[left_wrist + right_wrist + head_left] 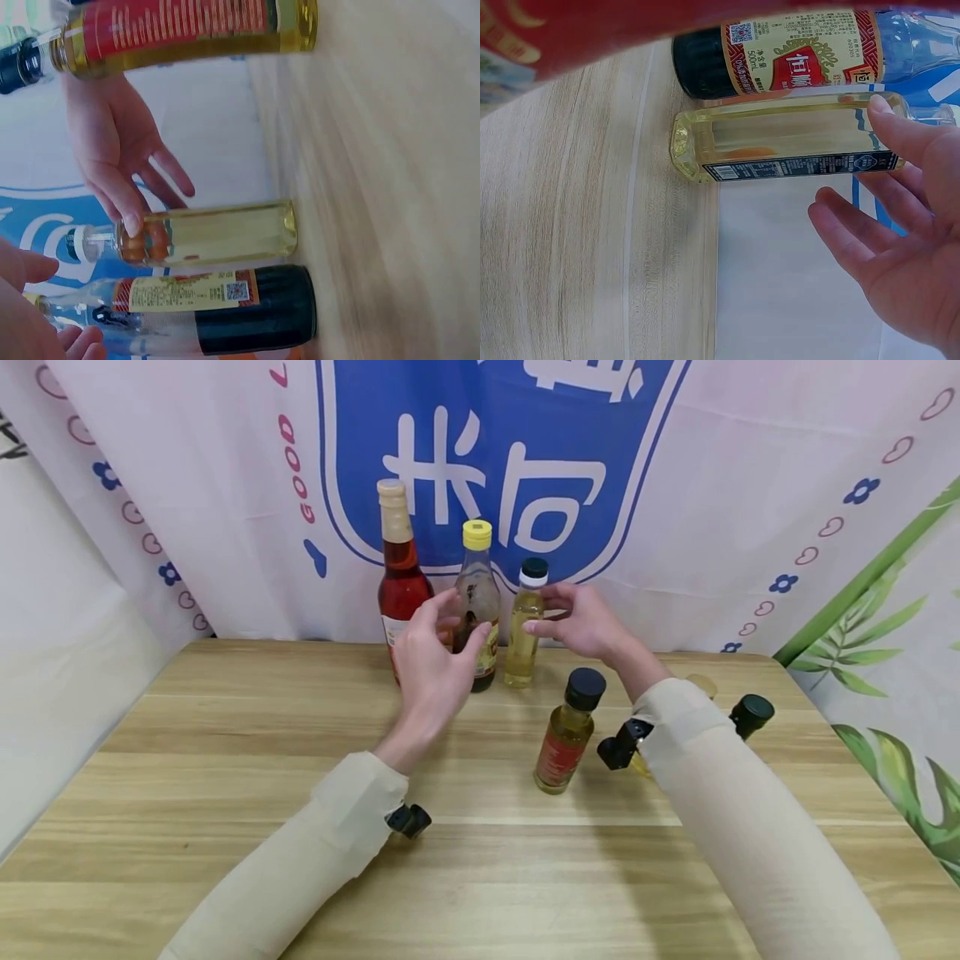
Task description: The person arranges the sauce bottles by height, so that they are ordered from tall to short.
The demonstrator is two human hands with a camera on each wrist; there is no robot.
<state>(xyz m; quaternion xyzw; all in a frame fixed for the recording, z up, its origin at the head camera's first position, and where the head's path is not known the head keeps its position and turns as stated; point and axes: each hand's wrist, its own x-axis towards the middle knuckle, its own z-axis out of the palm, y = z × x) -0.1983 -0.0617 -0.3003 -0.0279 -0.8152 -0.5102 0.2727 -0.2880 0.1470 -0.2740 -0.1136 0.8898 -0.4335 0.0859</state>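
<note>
My right hand (583,620) pinches a slim bottle of pale yellow oil (522,643) near its shoulder, thumb on the front and fingers behind the glass in the right wrist view. The bottle has a dark green cap and stands upright. Just left of it is a vinegar bottle (477,593) with a yellow cap and a cream-and-red label (799,56). My left hand (435,652) is beside this vinegar bottle, thumb and fingers spread apart around it. Behind the left hand stands a taller bottle of red liquid (401,572) with a tan top, its lower part partly hidden.
Nearer me stands a black-capped oil bottle (562,743) with a red label. My right forearm hides most of a bottle with a dark green cap (752,714) and something yellowish beside it. A printed curtain (247,568) hangs behind the wooden table (247,727).
</note>
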